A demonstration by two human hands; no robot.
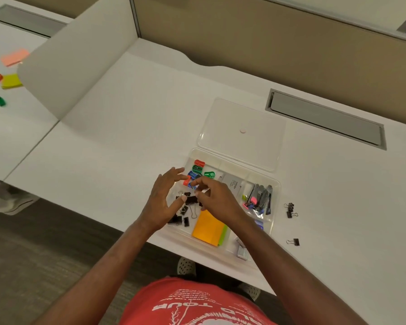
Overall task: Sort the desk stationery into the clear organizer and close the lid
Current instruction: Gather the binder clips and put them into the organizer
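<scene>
While the white tabletop [127,127] carries the clear plastic organizer [273,208], lid open behind, both hands hover over its binder-clip compartment: left hand [161,202] spread, empty; right hand [215,198] apparently pinching a black binder clip [192,200]. Best to drop it squarely inside, then fetch the three stray black clips [291,209].

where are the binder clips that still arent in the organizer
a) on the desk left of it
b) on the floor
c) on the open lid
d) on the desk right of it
d: three black binder clips lie on the desk, right of the clear organizer.
</scene>
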